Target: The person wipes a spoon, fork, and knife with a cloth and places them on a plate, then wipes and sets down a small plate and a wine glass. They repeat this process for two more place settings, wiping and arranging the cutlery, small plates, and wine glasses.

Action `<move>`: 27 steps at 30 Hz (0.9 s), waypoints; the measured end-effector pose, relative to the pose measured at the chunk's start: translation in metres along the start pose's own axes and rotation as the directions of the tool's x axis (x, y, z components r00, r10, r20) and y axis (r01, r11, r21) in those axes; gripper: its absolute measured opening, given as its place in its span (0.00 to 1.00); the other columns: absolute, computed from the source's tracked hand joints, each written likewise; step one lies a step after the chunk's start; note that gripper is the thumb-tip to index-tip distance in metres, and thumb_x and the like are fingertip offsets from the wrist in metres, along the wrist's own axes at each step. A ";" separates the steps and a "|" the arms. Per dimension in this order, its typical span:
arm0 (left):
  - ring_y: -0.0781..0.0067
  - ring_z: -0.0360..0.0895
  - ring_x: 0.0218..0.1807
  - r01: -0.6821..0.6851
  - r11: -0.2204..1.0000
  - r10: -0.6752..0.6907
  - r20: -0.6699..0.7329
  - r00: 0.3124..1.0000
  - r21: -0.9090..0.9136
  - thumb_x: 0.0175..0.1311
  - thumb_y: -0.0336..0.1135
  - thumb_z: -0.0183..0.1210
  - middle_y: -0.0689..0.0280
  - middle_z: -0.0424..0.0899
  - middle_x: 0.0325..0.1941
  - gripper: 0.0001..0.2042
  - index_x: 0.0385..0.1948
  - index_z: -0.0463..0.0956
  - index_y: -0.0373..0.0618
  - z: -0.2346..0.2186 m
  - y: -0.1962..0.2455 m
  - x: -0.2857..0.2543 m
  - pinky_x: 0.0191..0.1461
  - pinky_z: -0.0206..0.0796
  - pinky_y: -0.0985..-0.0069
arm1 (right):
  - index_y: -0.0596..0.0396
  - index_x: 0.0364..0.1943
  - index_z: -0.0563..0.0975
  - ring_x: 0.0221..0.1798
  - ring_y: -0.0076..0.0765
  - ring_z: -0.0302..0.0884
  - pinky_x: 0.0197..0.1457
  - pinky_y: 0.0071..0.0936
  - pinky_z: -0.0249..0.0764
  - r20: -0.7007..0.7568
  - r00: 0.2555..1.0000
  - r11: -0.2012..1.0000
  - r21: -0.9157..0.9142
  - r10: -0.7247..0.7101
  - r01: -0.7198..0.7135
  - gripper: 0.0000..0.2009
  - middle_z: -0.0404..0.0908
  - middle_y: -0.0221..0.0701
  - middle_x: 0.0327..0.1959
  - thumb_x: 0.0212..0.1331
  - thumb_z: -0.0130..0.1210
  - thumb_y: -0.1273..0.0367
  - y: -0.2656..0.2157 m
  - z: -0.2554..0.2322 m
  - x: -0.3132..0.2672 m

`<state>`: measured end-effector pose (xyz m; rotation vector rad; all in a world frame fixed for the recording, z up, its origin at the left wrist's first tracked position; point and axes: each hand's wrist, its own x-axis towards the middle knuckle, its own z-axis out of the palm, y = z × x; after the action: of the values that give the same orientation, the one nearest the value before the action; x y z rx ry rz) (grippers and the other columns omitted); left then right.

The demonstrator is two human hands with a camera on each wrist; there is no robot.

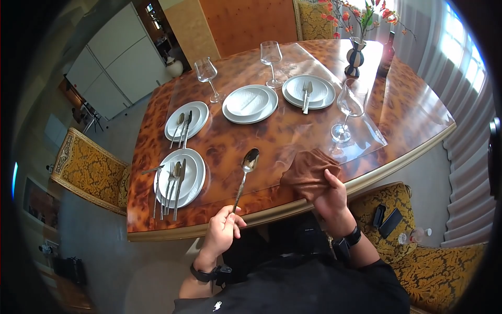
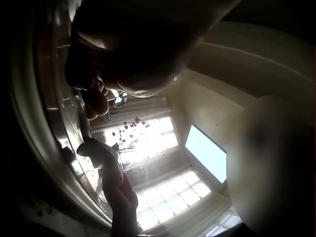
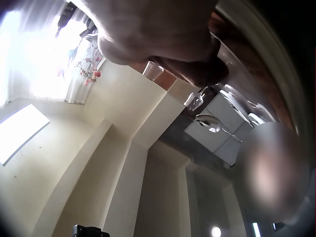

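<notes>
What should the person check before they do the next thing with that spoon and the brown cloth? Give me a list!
1. Left hand grips the spoon by its handle end: ok.
2. Right hand holds the brown cloth: ok.
3. Cloth touching the spoon bowl: not ok, they are apart.
4. Spoon clean: cannot tell.
5. Wine glass close behind the cloth, upright: ok, but near.
6. Nearest plate already carries cutlery: ok.

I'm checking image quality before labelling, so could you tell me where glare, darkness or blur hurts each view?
Head view: fisheye bend and dark corners, window glare on the table, yet the spoon and cloth read sharply. Left wrist view: backlit by the window, the left hand is a dark silhouette. Right wrist view: the right hand is close and blurred, with the window blown out.
</notes>
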<state>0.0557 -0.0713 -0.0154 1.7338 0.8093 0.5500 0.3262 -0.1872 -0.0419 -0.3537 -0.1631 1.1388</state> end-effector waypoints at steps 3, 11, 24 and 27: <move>0.67 0.74 0.22 -0.298 0.821 0.398 -0.116 0.910 0.487 0.61 0.19 0.49 0.60 0.77 0.26 0.16 0.51 0.74 0.35 0.004 -0.015 0.009 0.30 0.70 0.71 | 0.62 0.65 0.61 0.67 0.53 0.65 0.73 0.52 0.59 0.069 0.973 0.971 0.088 0.218 -0.224 0.24 0.68 0.46 0.65 0.68 0.45 0.65 0.027 0.005 -0.006; 0.61 0.75 0.29 -0.475 0.508 0.677 0.008 0.736 0.718 0.47 0.15 0.54 0.61 0.72 0.28 0.25 0.52 0.79 0.39 0.004 -0.030 0.019 0.35 0.71 0.69 | 0.63 0.66 0.59 0.70 0.55 0.61 0.75 0.52 0.56 0.130 0.936 0.926 0.151 0.328 -0.345 0.26 0.64 0.48 0.67 0.70 0.45 0.61 0.021 0.020 0.003; 0.87 0.62 0.14 -0.056 0.972 -0.033 -0.365 0.930 -0.230 0.74 0.30 0.44 0.61 0.81 0.27 0.09 0.43 0.72 0.38 -0.021 -0.028 0.097 0.18 0.54 0.85 | 0.60 0.66 0.61 0.71 0.54 0.60 0.75 0.57 0.52 0.080 0.997 0.967 0.251 0.020 -0.039 0.24 0.63 0.47 0.69 0.71 0.42 0.62 -0.029 0.007 0.000; 0.86 0.60 0.12 -0.029 0.910 -0.089 -0.263 0.961 -0.414 0.74 0.31 0.43 0.57 0.81 0.27 0.06 0.41 0.69 0.40 -0.024 -0.008 0.166 0.15 0.53 0.84 | 0.60 0.66 0.61 0.71 0.54 0.60 0.75 0.58 0.52 0.111 0.993 0.968 0.245 0.031 -0.058 0.24 0.64 0.47 0.69 0.71 0.42 0.62 -0.033 -0.002 -0.009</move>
<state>0.1468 0.0698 -0.0210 1.2644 0.8404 0.8898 0.3516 -0.2081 -0.0319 -0.0748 -0.1048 1.2079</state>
